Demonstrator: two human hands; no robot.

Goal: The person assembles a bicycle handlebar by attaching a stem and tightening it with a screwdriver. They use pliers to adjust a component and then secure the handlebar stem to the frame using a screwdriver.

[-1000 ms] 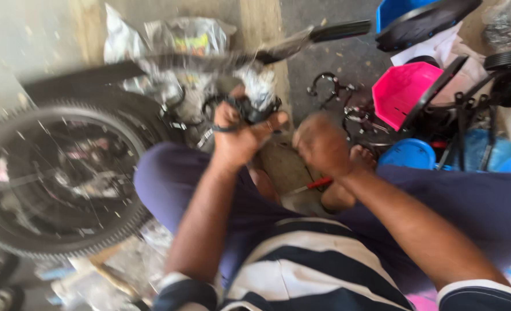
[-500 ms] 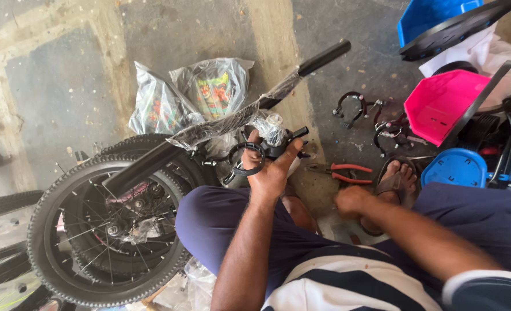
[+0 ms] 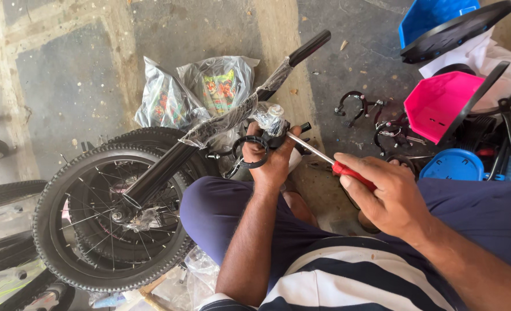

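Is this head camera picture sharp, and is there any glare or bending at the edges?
Head view: sharp and evenly lit, soft daylight with no hard shadows. The left hand on the black brake part and the right hand holding the red-handled screwdriver are crisp. Glare shows on the plastic wrap around the handlebar. Wide-angle bending curves the wheel near the edge.

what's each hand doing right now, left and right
Left hand: closed around a black brake lever assembly by the handlebar.
Right hand: closed on a red-handled screwdriver, tip at the assembly.
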